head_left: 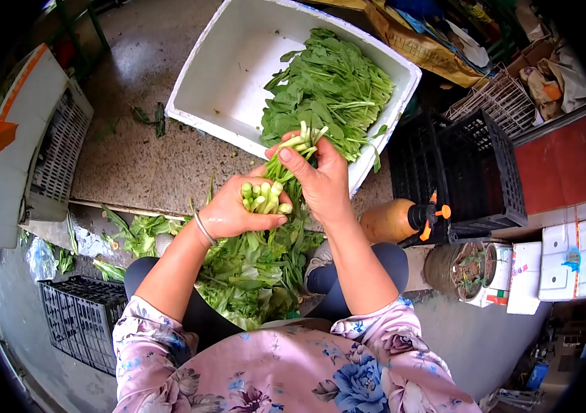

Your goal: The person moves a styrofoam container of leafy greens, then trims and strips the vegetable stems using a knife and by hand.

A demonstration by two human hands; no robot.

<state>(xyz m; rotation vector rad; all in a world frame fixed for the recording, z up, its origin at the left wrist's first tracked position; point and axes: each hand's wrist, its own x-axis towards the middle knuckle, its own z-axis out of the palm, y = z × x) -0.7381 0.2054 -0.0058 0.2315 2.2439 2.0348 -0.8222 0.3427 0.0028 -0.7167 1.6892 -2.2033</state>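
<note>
- Printing on tan sack [403, 38], far right: present, too small to read.
- Marks on white cartons [571, 258], right: red and green bands, with wording not legible.
- Bare hands, two: left hand [238, 206] closed around a stem bundle [262, 198]; right hand [320, 182] grasping a smaller stem bunch [302, 142] between thumb and fingers.
- Bangle [205, 228], one, silver-coloured, on left wrist.
- White foam box [227, 45], one, far centre; leafy greens [331, 86] heaped in its right part.
- Orange bottle [384, 220], one, with black top and orange trigger, right of right forearm.
- Planted pot [454, 270], one, near the cartons.
- Black crate [83, 320], one at near left; further black crates [458, 172] at right, cannot tell exact count.
- Stem bundle: pale green, round cut ends clustered, facing near side; located near of foam box, above loose leaves [241, 279].
- Smaller bunch: slim, paler tips pointing far, toward heaped greens.
</note>
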